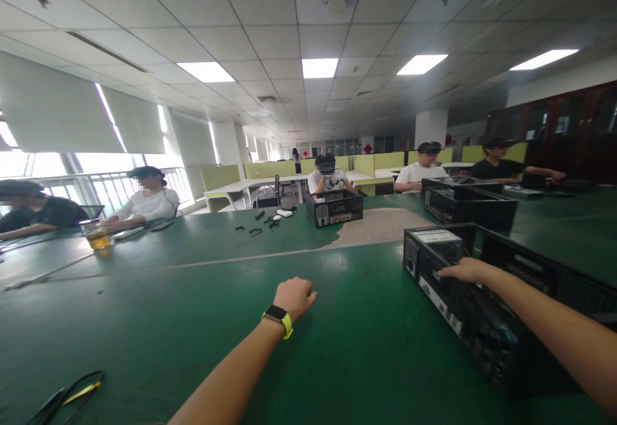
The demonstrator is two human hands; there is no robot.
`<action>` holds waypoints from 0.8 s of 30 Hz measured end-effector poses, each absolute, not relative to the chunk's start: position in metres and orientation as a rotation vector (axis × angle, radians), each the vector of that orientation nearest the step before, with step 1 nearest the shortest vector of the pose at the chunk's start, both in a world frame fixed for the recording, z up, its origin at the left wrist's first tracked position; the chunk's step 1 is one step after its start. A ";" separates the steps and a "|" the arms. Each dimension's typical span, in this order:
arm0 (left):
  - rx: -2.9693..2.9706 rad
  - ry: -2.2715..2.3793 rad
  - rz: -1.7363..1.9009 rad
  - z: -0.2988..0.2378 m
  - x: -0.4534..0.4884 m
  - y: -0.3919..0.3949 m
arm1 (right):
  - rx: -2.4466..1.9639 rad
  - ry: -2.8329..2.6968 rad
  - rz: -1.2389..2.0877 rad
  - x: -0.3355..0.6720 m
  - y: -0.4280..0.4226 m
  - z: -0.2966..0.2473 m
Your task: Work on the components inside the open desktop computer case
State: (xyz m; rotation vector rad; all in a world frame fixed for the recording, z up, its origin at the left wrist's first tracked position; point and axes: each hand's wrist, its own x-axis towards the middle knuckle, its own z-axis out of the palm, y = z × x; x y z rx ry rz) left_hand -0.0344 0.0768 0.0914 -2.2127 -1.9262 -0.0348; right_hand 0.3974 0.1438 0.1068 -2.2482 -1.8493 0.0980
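Note:
My right hand (467, 272) is on the near rim of an open black computer case (446, 312), at the right of the green table. Its thumb side lies over the metal edge, and the other fingers are partly hidden. A silver power supply (436, 240) sits in the far corner of this case, with ports and a board area along the near side. Over the middle of the table, my left hand (294, 296) is closed with its fingers curled down. Nothing shows in it. A watch (278, 317) with a yellow-green strap is on that wrist.
Two more black cases, one straight ahead (336, 209) and one behind mine (467, 206), stand across the green table (216, 316). Small dark parts (260, 222) lie near the centre. A glass of amber drink (98, 237) and a black cable (72, 396) are leftward. Several people sit around.

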 end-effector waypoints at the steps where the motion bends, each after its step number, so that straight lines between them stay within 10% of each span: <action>1: -2.227 -1.915 -0.028 0.091 -0.037 0.071 | -2.213 -1.911 0.168 0.398 0.141 0.107; 24: -2.620 -1.329 -0.638 0.166 0.032 0.046 | -1.488 -2.735 0.481 0.190 -0.081 0.154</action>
